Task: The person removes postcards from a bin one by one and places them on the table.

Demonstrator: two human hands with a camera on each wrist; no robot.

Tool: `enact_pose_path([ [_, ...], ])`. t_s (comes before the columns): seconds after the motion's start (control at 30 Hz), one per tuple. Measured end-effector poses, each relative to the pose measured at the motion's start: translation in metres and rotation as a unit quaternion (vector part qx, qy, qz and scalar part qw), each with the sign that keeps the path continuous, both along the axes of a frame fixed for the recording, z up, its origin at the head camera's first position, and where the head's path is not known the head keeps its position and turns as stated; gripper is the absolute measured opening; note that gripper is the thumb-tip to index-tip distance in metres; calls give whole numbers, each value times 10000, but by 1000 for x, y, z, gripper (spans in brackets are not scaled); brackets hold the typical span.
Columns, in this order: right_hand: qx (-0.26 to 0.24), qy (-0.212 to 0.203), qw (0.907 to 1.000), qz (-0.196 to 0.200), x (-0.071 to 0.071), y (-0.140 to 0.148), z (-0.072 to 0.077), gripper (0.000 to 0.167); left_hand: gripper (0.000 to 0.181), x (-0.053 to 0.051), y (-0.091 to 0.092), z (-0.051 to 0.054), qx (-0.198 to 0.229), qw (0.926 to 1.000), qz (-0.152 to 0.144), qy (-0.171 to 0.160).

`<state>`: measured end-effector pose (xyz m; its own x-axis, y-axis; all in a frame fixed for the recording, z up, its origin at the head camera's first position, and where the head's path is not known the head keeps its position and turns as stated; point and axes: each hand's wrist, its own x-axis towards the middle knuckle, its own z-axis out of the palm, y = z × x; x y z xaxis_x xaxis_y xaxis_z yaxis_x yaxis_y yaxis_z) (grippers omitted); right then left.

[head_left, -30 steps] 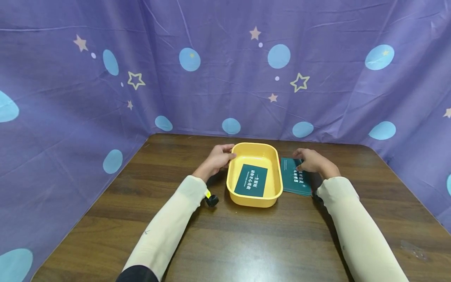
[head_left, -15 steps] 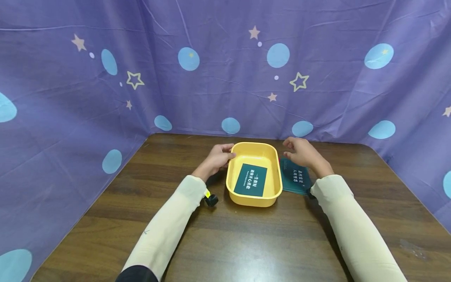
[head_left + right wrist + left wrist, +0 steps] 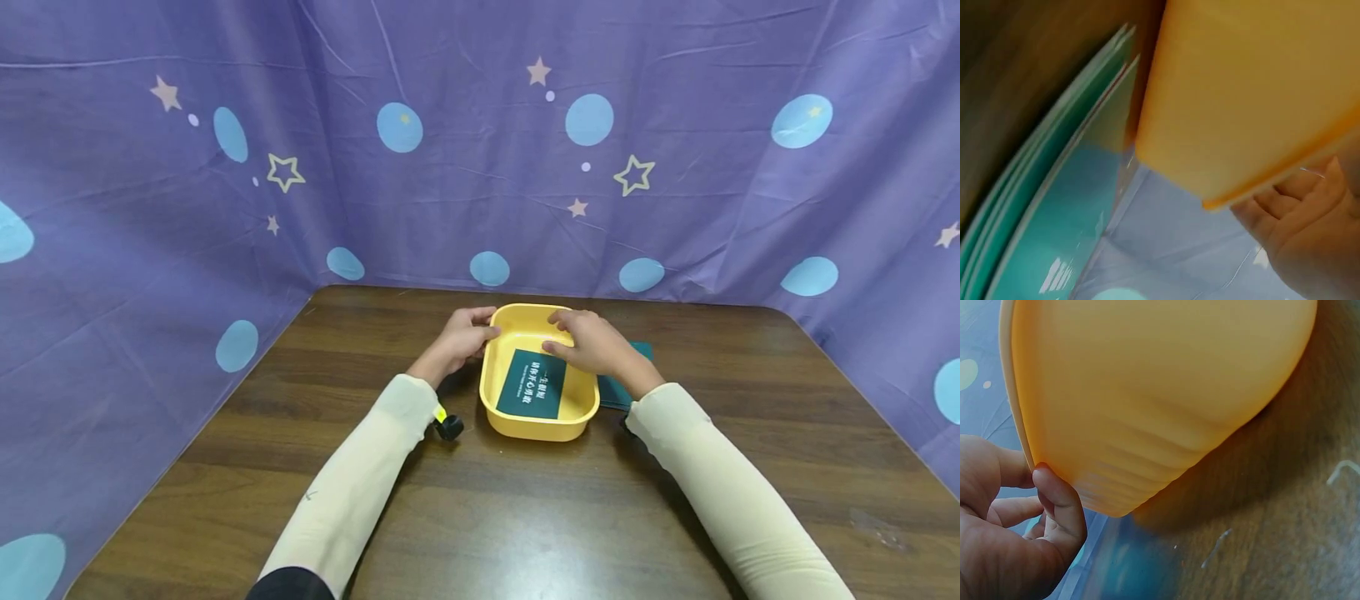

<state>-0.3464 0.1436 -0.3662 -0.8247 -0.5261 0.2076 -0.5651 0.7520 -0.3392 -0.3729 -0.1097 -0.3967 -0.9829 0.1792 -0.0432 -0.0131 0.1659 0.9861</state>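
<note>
My left hand (image 3: pixel 461 340) pinches the far left rim of a yellow plastic basin (image 3: pixel 537 430), thumb on one side and fingers on the other in the left wrist view. Inside the basin lies a teal booklet (image 3: pixel 531 385) with white Chinese characters. Over the basin's far right part hovers my right hand (image 3: pixel 592 340), its fingers loosely bent and no object visible in them. The right wrist view shows its palm beyond the basin rim (image 3: pixel 1285 164). Right of the basin, several teal booklets (image 3: pixel 1054 181) are stacked, mostly hidden by my right forearm in the head view.
The basin stands on a brown wooden table (image 3: pixel 480 517) near its back edge. A purple curtain (image 3: pixel 480 183) with stars and dots hangs behind and at the sides. A black strap end (image 3: pixel 449 427) hangs at my left wrist. Clear tape (image 3: pixel 877 530) lies at the right.
My right hand has lifted from the stacked booklets and moved left, over the basin. The left hand keeps its hold on the rim, and the basin stays in place.
</note>
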Motion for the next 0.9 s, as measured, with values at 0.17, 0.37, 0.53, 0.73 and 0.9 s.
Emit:
enact_pose_path([
  [0.17,504,-432,9977,147,3,-11,-5,70,56,0,0,-1,23,10000,1,7],
  [0.37,1311,-736,9886,62,6,-17,-10,89,56,0,-1,0,-37,10000,-48,-22],
  [0.53,1901,-802,9785,40,8,-19,-11,103,56,-1,-1,-1,-19,10000,-8,-11],
  [0.73,2500,-605,9663,133,8,-22,-12,113,56,0,-1,0,32,10000,1,-56],
  [0.9,2577,-530,9647,83,9,-24,-12,115,56,2,-1,1,38,10000,-22,-41],
])
